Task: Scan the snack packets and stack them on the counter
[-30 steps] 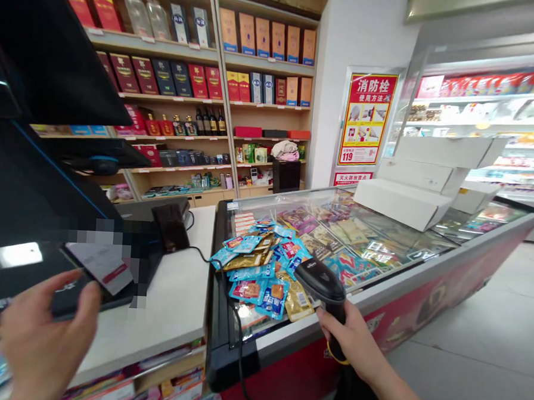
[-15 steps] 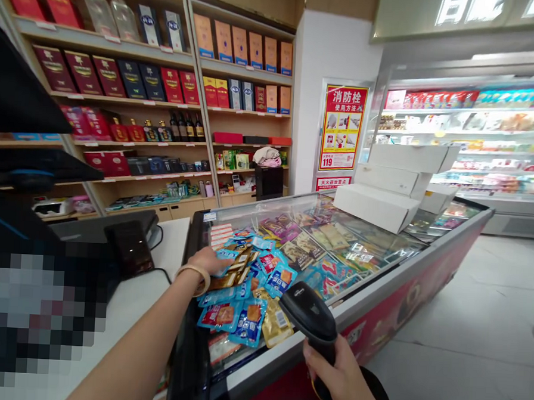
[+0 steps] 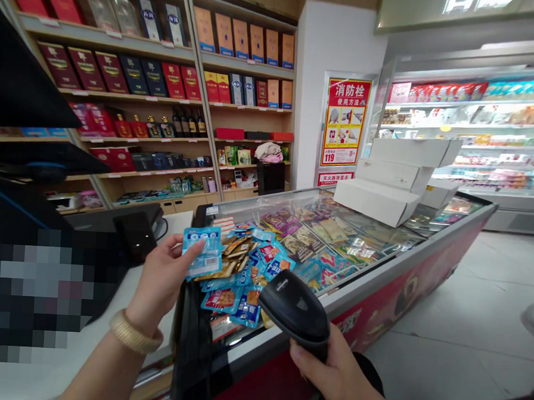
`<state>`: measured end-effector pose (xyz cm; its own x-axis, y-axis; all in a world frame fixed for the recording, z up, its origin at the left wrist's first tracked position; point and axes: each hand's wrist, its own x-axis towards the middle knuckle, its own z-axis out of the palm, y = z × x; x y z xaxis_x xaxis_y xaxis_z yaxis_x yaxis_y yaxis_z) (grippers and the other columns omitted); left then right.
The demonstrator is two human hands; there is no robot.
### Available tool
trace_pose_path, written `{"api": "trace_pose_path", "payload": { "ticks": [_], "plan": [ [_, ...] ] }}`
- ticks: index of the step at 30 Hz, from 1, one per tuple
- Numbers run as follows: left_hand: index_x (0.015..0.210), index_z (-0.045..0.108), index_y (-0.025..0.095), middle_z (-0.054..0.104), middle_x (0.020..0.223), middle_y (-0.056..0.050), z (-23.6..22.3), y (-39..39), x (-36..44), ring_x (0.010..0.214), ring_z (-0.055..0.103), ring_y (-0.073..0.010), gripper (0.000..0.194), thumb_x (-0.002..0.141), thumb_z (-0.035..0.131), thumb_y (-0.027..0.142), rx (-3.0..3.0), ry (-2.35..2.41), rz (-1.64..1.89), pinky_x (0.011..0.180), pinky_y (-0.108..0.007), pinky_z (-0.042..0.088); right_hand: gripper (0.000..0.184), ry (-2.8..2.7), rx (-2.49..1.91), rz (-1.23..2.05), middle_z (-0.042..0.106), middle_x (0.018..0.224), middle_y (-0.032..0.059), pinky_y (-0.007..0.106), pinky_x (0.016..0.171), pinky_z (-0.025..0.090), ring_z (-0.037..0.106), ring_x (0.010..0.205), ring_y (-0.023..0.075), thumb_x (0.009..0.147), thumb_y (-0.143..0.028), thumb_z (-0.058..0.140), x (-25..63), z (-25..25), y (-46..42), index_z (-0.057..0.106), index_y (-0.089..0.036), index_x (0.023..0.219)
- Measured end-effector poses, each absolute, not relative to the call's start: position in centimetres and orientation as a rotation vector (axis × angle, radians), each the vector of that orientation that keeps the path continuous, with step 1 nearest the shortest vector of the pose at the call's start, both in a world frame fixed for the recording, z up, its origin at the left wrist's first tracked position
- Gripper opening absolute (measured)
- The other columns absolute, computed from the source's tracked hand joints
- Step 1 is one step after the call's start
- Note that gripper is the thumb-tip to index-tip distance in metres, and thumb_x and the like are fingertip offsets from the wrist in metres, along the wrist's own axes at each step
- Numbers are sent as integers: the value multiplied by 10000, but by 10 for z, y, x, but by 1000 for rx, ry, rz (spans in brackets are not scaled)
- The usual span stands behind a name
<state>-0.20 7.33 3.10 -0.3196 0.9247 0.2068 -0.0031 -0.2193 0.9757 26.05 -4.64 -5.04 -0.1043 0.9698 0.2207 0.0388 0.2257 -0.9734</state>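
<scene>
My left hand [image 3: 162, 278] pinches a small light-blue snack packet [image 3: 203, 251] and holds it up above the left end of the glass freezer lid [image 3: 363, 244]. Below it lies a pile of several blue, gold and red snack packets [image 3: 245, 270] on the glass. My right hand [image 3: 336, 374] is wrapped round the handle of a black barcode scanner [image 3: 293, 312], low in front, its head tilted toward the pile and the raised packet.
A white counter [image 3: 122, 309] at left bears a black card terminal [image 3: 135, 233] and a blurred-out screen. White boxes [image 3: 396, 174] are stacked on the freezer's far end. Shelves of boxed goods [image 3: 166, 81] line the back wall; an open chiller [image 3: 477, 124] stands at right.
My left hand went from the phone at the counter to the packet pile, then lifted one light-blue packet off it. The scanner in my right hand shifted slightly left.
</scene>
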Motion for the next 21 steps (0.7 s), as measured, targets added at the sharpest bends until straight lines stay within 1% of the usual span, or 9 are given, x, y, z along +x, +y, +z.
{"api": "trace_pose_path", "payload": {
  "ticks": [2,4,8,12,19,21],
  "plan": [
    [837,571,202,692,726,0,33,52,3,623,655,-177,582,438,884,488,1105,1229,1761,622,-325,568,335,-1488,-951,1089,707,856,68,325,783,545,637,807,216,778,-461,708,252,-32,-53,700,-183,967],
    [835,563,202,694,755,8,30,36,9,657,656,-170,564,456,886,466,1063,1172,1875,652,-323,573,305,-1540,-884,1120,727,930,67,320,827,544,649,876,220,794,-413,686,243,-19,-59,711,-192,1002],
    [826,555,199,692,800,13,18,18,19,722,653,-154,499,510,878,411,1004,1102,2020,726,-312,567,275,-1568,-834,1167,733,961,45,298,859,535,654,915,207,813,-327,650,230,-15,-65,708,-188,1043],
    [835,571,193,696,819,6,11,9,26,744,657,-151,477,527,878,388,981,1070,2001,757,-306,559,250,-1580,-820,1163,728,987,38,286,891,512,647,940,199,825,-258,633,227,-21,-66,701,-185,1054],
    [809,598,182,694,778,18,13,4,30,715,646,-125,461,494,905,320,913,998,2001,729,-259,551,234,-1610,-834,1143,726,1003,28,286,901,498,638,956,200,848,-249,619,229,-23,-64,697,-186,1059],
    [802,596,182,692,774,21,13,4,32,707,643,-124,454,495,905,310,910,995,1996,732,-262,553,225,-1616,-831,1140,725,997,28,287,902,497,635,946,196,850,-253,617,229,-23,-62,697,-182,1048]
  ]
}}
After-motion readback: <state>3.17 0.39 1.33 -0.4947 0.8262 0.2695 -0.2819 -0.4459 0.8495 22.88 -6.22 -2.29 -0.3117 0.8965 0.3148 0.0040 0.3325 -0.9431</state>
